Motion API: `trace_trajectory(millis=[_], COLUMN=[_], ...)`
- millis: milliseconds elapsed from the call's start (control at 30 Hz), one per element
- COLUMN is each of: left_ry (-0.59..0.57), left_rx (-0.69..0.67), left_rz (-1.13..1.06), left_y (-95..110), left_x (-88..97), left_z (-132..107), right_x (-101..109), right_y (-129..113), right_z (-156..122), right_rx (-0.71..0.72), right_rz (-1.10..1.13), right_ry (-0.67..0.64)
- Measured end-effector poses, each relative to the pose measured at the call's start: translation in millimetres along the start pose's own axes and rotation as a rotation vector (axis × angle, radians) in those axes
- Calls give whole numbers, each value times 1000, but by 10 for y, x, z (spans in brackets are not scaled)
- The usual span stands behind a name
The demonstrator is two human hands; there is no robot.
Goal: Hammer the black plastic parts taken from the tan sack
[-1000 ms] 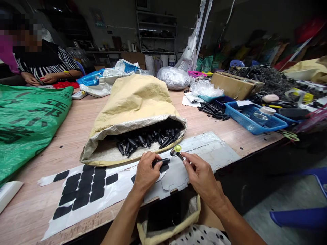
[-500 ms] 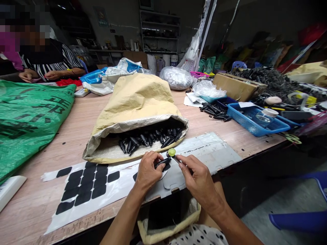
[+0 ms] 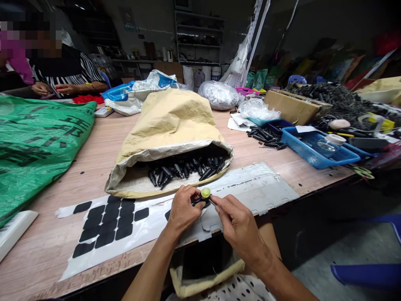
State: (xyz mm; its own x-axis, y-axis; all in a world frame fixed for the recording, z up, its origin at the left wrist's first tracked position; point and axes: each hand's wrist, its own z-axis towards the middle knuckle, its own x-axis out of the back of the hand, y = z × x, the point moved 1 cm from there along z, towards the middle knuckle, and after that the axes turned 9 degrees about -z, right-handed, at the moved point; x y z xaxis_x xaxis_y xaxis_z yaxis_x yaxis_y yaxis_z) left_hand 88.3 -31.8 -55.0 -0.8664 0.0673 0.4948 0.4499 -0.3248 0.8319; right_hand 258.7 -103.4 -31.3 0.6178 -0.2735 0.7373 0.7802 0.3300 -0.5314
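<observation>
My left hand [image 3: 185, 211] pinches a slim black tube-like part [image 3: 199, 201] against the grey board [image 3: 253, 184] at the table's front edge. In my right hand [image 3: 237, 219] is the thin handle of a small mallet [image 3: 206, 192] with a round yellow-green face. Its head is right over the black part; whether they touch I cannot tell. Just beyond my hands lies a tan woven sack [image 3: 175, 121], its mouth towards me, with several similar black parts [image 3: 178, 169] inside.
A white sheet with black rounded-square stickers [image 3: 108, 221] lies at left, near a green sack [image 3: 40, 142]. A blue basket [image 3: 316, 150] and loose black parts [image 3: 266, 136] are at right. Below the edge hangs an open sack [image 3: 206, 284]. A co-worker [image 3: 62, 71] sits far left.
The mallet's head has moved left and slightly down, onto or just over the black part. My right hand has followed it; my left hand keeps its hold.
</observation>
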Motion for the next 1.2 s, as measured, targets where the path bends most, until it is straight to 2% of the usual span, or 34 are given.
trace_trajectory(millis=[167,333,400,533,633,767,933,1033,1100,1200], left_ry=[5,6,7,-1,-20,-33,-71,-115,-162,-336], left_rx=[-8,5,1,0,5,-12,-16,-30,-64,-71], left_rz=[-9,-17,-15,9,14,55,138,162,179,129], left_y=[-39,-43,-37,-16,3,-3,-10,108,253,472], left_x=[-13,-20,-19,-8,4,-3,-17,22,57,55], left_z=[0,-3,-2,2,-1,-9,9,-36,-148,-448], right_x=[138,49,53,164,201,119,16,4,4,3], right_y=[-56,18,76,258,485,775,886,874,866,864], right_z=[49,-20,-20,69,153,195,173,166,165,163], right_rx=[-5,-41,-60,-95,-142,-131,-91,-100,-108,-120], right_rz=[60,-24,-41,-124,-319,-596,-678,-683,-687,-683], right_ry=[141,21,18,118,139,164,233,231,226,223])
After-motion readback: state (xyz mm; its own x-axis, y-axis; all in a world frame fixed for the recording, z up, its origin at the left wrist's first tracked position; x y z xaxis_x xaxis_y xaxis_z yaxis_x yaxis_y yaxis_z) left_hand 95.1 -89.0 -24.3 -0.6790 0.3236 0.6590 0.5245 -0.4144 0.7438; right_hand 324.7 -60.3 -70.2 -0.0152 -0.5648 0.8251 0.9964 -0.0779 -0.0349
